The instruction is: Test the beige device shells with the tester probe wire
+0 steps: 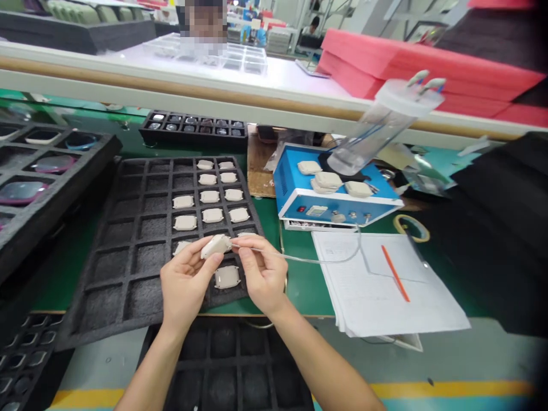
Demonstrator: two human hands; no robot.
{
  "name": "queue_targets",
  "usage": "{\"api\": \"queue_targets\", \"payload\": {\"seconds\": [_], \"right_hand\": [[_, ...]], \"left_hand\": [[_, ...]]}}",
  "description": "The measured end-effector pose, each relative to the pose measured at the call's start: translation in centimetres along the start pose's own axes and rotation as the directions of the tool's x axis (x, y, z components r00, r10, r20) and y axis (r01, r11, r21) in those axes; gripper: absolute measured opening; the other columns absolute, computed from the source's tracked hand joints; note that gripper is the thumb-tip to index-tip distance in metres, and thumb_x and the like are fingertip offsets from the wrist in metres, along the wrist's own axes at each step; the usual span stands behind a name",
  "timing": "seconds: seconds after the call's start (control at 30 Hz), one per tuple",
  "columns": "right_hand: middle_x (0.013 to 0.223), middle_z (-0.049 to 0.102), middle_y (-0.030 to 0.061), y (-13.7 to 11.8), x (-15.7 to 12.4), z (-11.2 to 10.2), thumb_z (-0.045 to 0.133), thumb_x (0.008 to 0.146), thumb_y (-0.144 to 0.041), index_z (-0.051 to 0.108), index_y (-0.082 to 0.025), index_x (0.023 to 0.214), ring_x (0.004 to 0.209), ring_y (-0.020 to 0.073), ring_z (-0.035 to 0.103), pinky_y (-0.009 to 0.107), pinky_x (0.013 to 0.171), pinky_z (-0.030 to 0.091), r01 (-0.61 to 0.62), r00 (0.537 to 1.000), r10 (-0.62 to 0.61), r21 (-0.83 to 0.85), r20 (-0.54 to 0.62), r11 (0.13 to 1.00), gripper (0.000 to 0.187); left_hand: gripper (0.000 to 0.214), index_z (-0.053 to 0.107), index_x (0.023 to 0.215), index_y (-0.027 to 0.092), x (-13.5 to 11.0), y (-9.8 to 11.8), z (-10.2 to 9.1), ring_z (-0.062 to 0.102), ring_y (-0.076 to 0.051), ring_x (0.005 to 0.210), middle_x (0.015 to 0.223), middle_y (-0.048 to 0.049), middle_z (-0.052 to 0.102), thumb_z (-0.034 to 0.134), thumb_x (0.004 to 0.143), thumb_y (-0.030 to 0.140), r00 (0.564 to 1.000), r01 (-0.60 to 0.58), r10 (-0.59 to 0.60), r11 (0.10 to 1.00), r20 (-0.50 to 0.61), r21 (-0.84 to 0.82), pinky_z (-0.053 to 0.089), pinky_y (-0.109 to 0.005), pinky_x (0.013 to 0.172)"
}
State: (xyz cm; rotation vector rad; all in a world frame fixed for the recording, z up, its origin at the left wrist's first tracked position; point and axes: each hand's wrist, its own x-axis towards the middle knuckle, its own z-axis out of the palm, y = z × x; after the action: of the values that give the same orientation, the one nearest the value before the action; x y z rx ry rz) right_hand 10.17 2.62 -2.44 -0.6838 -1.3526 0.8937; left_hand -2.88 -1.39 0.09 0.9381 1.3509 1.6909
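My left hand [188,278] is closed on a small cream-coloured case [215,245], rounded like a watch housing, holding it tilted above the foam tray. My right hand [264,274] pinches the end of a thin clear tube [319,261], whose tip is at the right side of the case; whether it touches cannot be made out. The tube runs to the front of a blue box [295,197]. Beneath my hands lies the black foam tray [117,274], with similar cases in its right-hand columns. One loose case [227,277] sits in a pocket just below my hands.
Several more cases [327,181] and a tilted clear cylinder [372,131] stand on the blue box. To the right are papers [355,297], an orange pen [395,273] and a tape roll [411,228]. Another tray [98,165] rises at left; a shelf edge [192,91] crosses behind.
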Motion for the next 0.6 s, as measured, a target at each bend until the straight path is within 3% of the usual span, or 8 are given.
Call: {"api": "queue_targets", "payload": {"seconds": [0.6], "right_hand": [[0.101,0.077,0.0075,-0.07,0.45,0.24,0.06,0.099,-0.027,0.074,-0.024,0.101,0.094,0.0199,0.075,0.033,0.079,0.067,0.005,1.0,-0.005,-0.006,-0.013,1.0,0.014]], "left_hand": [[0.046,0.078,0.109,0.015,0.29,-0.22,-0.19,0.079,-0.03,0.1,0.11,-0.0129,0.081,0.092,0.071,0.036,1.0,-0.004,0.006,0.998,-0.024,0.061,0.063,-0.041,0.098]]}}
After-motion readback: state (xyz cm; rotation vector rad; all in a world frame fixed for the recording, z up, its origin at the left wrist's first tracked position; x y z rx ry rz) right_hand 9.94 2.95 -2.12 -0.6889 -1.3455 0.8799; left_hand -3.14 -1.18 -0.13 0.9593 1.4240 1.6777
